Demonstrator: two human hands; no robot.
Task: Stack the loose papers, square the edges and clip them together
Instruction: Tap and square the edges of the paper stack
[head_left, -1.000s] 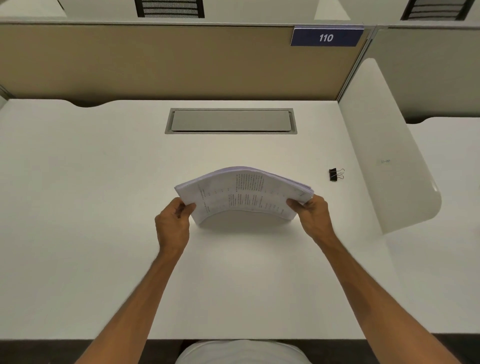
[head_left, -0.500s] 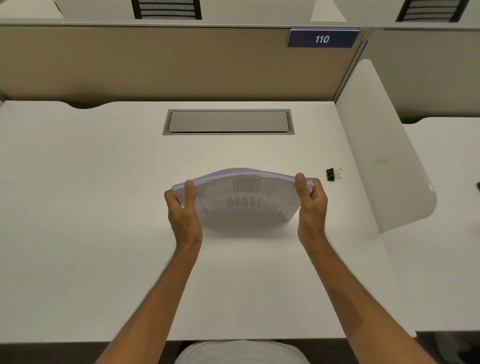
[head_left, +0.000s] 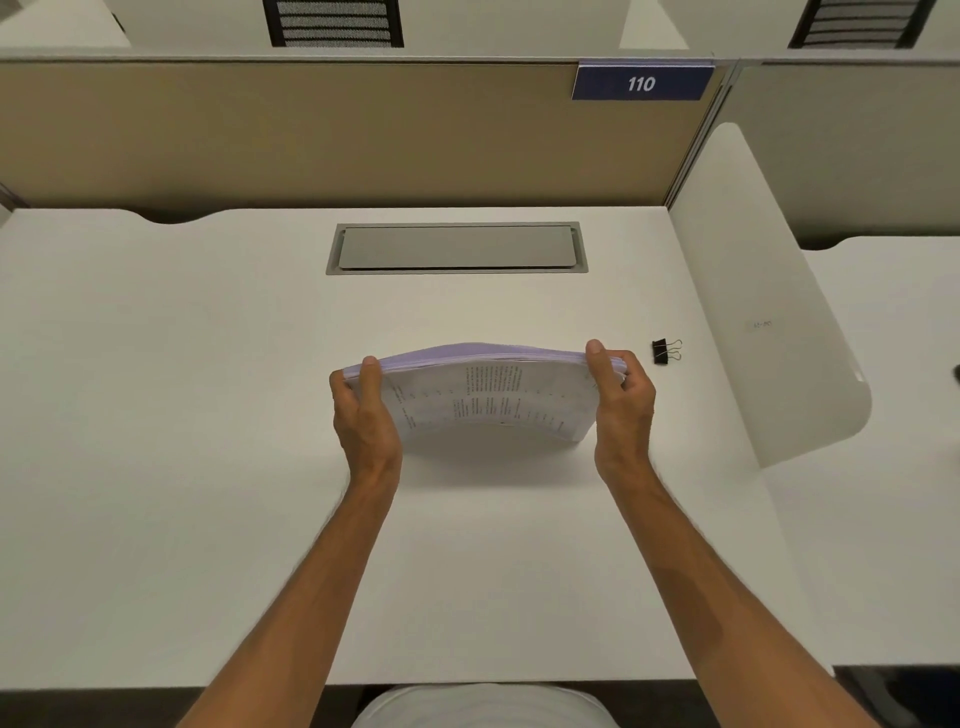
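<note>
A stack of printed papers (head_left: 488, 395) stands on its lower edge on the white desk (head_left: 208, 467), bowed upward in the middle, printed side toward me. My left hand (head_left: 363, 415) grips its left end, thumb over the top edge. At the right end my right hand (head_left: 621, 402) holds it the same way. A black binder clip (head_left: 662, 352) with wire handles lies on the desk just right of my right hand, apart from it.
A grey cable hatch (head_left: 457, 248) is set into the desk behind the papers. A tan partition (head_left: 311, 135) with a blue "110" sign (head_left: 641, 83) closes the back. A white curved divider (head_left: 769, 322) stands along the right side.
Both hands shifted from pinching the lower corners to gripping the ends with thumbs on top. The stack is held more upright, its lower edge on the desk.
</note>
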